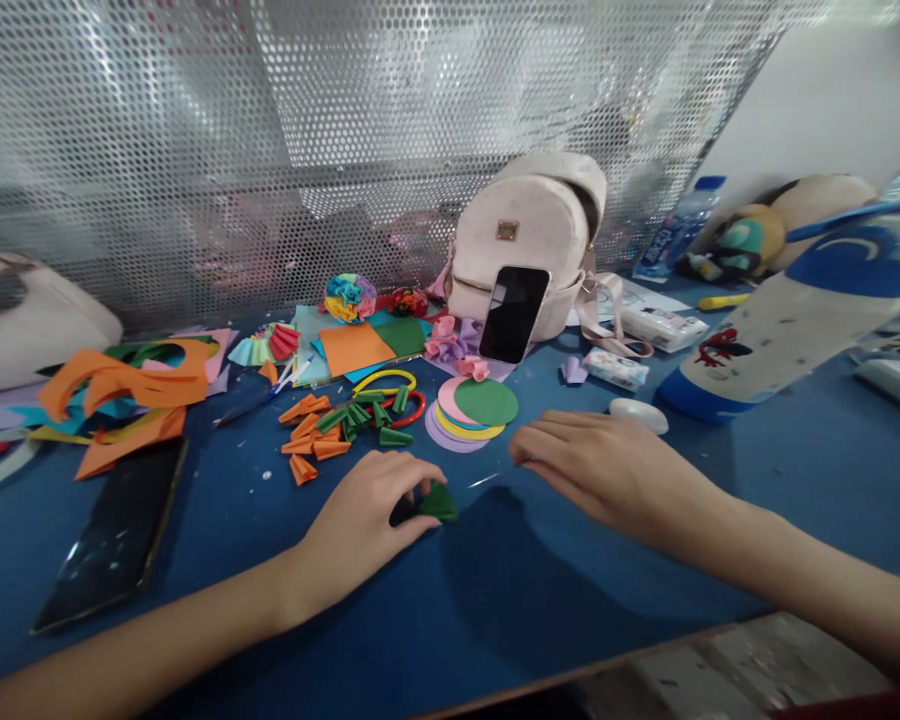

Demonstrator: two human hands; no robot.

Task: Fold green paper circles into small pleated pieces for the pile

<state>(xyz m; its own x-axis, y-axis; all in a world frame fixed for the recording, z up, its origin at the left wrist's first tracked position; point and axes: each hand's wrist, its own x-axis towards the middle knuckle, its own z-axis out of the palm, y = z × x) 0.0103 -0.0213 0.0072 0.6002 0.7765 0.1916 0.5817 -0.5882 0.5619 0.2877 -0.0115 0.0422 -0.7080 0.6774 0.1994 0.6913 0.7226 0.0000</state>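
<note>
My left hand (pixel 367 515) is closed round a small green paper piece (pixel 436 502), pinched between thumb and fingers above the blue table (pixel 285 655). To the right, my right hand (pixel 592 460) has its fingertips pressed together. A thin clear strand or strip (pixel 484 481) shows just left of those fingertips; what they hold is too small to make out. Behind the hands lies a stack of paper circles, the green circle (pixel 486 401) on top. Folded orange pieces (pixel 331 450) and folded green pieces (pixel 396 437) are grouped left of the stack.
A black phone (pixel 116 530) lies at left beside orange paper scraps (pixel 139 380). Another phone (pixel 515 313) leans on a pale backpack (pixel 521 230). At right stand a large white and blue bottle (pixel 772 330) and tissue packs (pixel 660 327). A white oval object (pixel 638 415) sits behind my right hand.
</note>
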